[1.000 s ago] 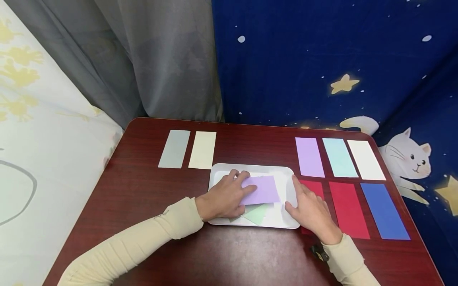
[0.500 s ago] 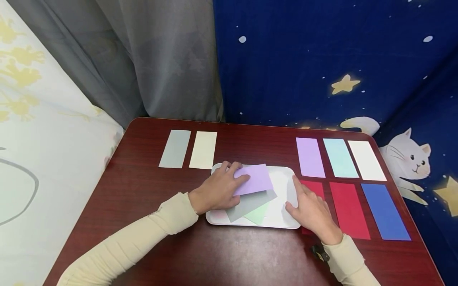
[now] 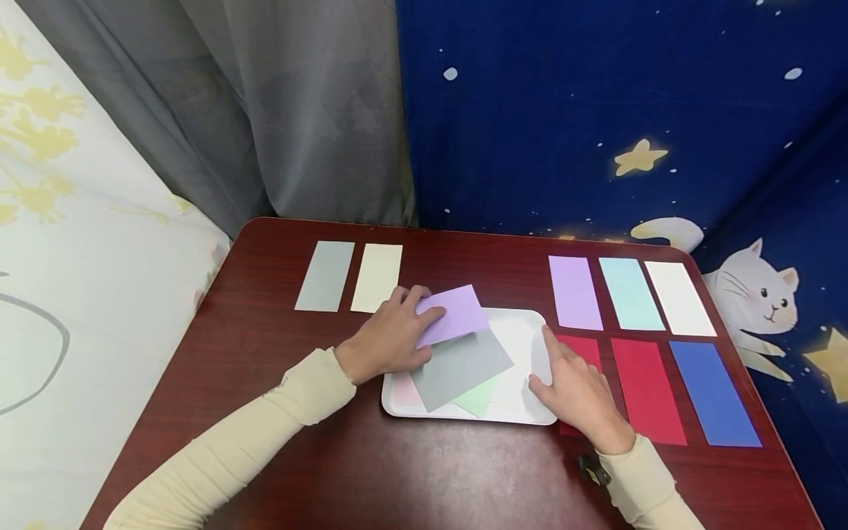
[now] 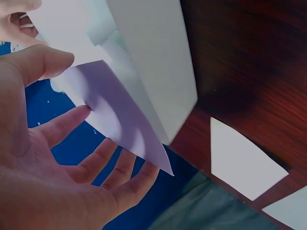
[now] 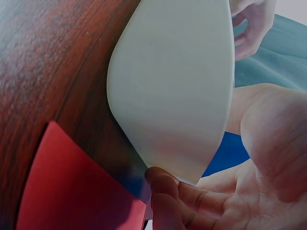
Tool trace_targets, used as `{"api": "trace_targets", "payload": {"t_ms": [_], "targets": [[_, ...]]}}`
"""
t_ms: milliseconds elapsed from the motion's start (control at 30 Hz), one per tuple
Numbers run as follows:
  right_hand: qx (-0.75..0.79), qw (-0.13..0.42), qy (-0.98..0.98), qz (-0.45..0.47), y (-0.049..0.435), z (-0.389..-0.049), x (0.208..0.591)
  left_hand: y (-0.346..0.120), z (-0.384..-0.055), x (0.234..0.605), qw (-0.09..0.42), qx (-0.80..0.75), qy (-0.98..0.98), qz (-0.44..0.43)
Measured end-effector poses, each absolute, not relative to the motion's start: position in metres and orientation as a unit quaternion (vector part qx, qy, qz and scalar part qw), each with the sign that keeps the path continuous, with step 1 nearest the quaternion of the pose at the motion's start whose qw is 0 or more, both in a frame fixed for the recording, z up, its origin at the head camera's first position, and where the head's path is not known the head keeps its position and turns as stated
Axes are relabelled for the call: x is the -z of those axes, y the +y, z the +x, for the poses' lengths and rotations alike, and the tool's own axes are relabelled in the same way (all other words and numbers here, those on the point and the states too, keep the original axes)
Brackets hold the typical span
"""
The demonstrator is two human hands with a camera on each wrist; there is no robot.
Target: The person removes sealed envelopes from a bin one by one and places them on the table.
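My left hand (image 3: 391,331) pinches a purple paper card (image 3: 457,315) between thumb and fingers, tilted above the left part of a white tray (image 3: 526,331). In the left wrist view the purple card (image 4: 108,96) bends slightly against the fingers. Inside the tray lie a grey card (image 3: 460,372), a green card (image 3: 477,399) partly under it, and a pink card (image 3: 404,390) at the left. My right hand (image 3: 576,390) holds the tray's right end, thumb over the rim and fingers against the outer wall (image 5: 172,96).
On the table (image 3: 298,456), a grey card (image 3: 324,276) and a cream card (image 3: 376,278) lie at the back left. At the right lie purple (image 3: 575,293), mint (image 3: 631,294), white (image 3: 680,298), red (image 3: 649,390) and blue (image 3: 715,394) cards; another red card is partly hidden by my right hand.
My left hand has moved left and away from me with the purple card, uncovering the grey card and the pink one in the tray. The right hand stays on the tray.
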State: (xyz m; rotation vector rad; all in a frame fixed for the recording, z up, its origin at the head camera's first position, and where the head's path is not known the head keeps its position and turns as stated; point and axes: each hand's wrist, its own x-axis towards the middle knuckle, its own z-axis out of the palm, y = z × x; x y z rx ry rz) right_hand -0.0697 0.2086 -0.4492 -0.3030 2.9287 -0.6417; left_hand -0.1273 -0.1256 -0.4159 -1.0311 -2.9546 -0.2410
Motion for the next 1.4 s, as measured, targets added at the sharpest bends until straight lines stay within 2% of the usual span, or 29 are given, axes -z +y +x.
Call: {"api": "trace_targets", "payload": {"t_ms": [1033, 1400], "targets": [[0.217, 0.063, 0.969, -0.104, 0.209, -0.069, 0.449, -0.195, -0.16, 0.43, 0.018, 0.124, -0.974, -0.191], [0.209, 0.055, 0.97, -0.107, 0.209, -0.069, 0.449, -0.221, -0.169, 0.435, -0.02, 0.126, -0.985, -0.118]]}}
